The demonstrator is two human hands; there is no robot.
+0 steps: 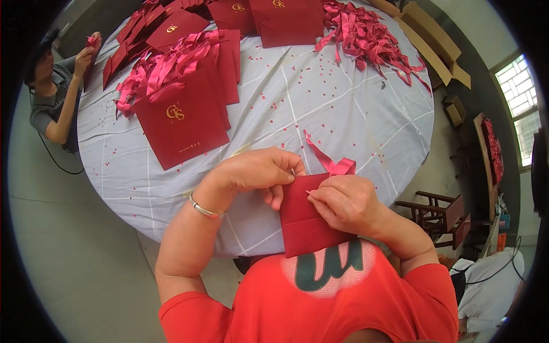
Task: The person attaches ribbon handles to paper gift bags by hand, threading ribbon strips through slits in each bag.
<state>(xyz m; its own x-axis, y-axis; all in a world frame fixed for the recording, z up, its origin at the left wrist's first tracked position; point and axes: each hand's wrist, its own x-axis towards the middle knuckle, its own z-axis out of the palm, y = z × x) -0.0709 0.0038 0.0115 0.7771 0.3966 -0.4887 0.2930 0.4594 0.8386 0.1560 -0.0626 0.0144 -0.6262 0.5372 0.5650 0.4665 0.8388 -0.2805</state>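
A dark red paper gift bag (297, 220) lies flat at the table's near edge, against my shirt. My left hand (266, 171) is closed on the bag's upper left corner, thumb on top and some fingers curled beneath. Over the bag's right side, my right hand (346, 200) is closed in a pinch, with a small pale tip showing at its fingertips. A pink ribbon (343, 166) loops up beyond that hand at the bag's top edge. One pale-tipped end of it trails onto the cloth. Part of the ribbon is hidden by the right hand.
Finished-looking red bags with ribbon handles (180, 123) stand stacked at the left. More red bags (286, 23) lie at the back, beside a heap of pink ribbons (372, 37). Small red dots litter the pale tablecloth (257, 126). Another person (57, 103) handles something red at the far left.
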